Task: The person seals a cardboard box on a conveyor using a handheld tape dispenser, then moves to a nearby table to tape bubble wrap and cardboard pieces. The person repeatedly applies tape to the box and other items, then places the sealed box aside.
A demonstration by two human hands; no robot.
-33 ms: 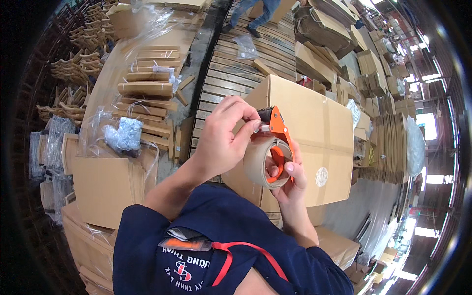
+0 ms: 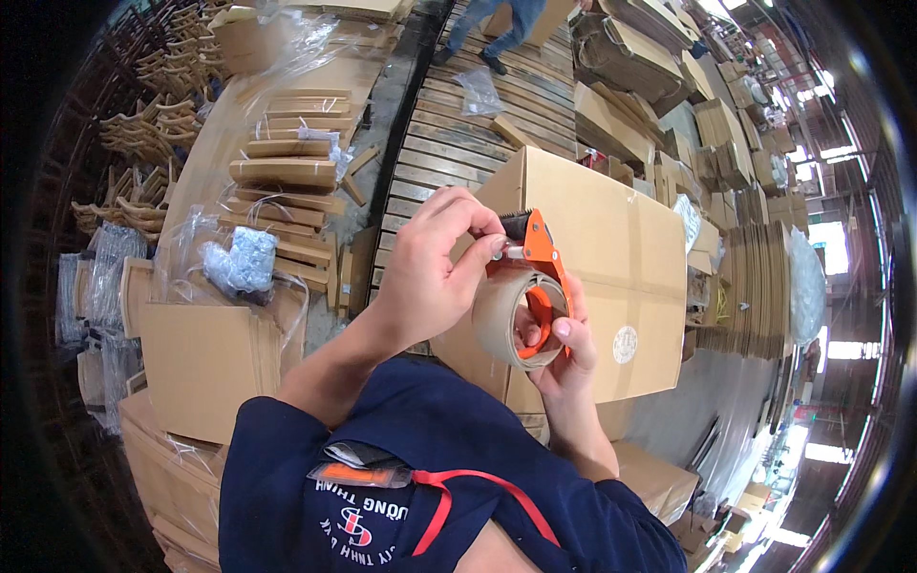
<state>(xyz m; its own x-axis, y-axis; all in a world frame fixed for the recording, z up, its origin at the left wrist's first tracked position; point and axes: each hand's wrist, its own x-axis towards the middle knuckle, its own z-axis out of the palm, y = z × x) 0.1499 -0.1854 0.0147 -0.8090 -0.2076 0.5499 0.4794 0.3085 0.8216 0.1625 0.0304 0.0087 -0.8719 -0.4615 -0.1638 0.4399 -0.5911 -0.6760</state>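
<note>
Held up over the near edge of the big closed cardboard box [image 2: 611, 258]: an orange tape dispenser [image 2: 535, 258] carrying a roll of brown tape [image 2: 511, 320]. Right hand [image 2: 564, 353] wrapped around the handle from below, grip tight, thumb along the roll's right side. Left hand [image 2: 430, 272] arched over the top from the left, thumb and forefinger closed narrowly at the dispenser's head, apparently on the tape's loose end just by the toothed blade; whether tape is actually caught between the fingertips cannot be made out. Long axis of the dispenser running from the roll, nearest the body, up and away to the blade, so the blade end points toward the box's middle. Left hand the nearer to that end.

Box flaps shut, contents hidden. Left of the box, stacked wooden parts [image 2: 287, 172] and a clear plastic bag [image 2: 239, 263] holding grey-blue pieces. Beyond the box, slatted pallets [image 2: 458, 143] and another person's legs [image 2: 492, 24].
</note>
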